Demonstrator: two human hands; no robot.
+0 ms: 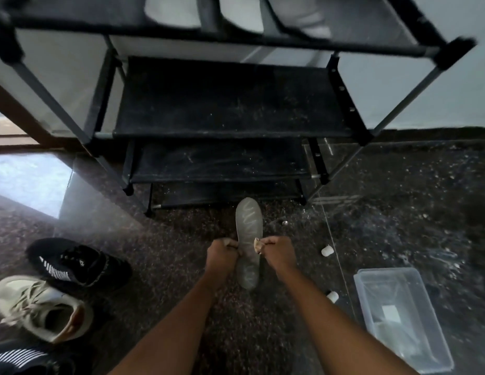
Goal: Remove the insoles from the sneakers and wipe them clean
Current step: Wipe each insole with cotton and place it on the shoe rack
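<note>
Left hand [222,254] fisted, grips insole [248,226] at left edge; right hand [278,253], curled, pinches tan cloth [257,244] against it. One insole; three shoes left: black sneaker [78,262], beige sneaker [43,307], second black sneaker [24,359].

Dim, hazy wide-angle view; daylight glare at left, blurred edges.

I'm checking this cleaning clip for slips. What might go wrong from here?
The left hand holds the insole by one edge alone, so it may slip onto the speckled floor and pick up dirt. The right hand pinches a small cloth that might drop.
</note>
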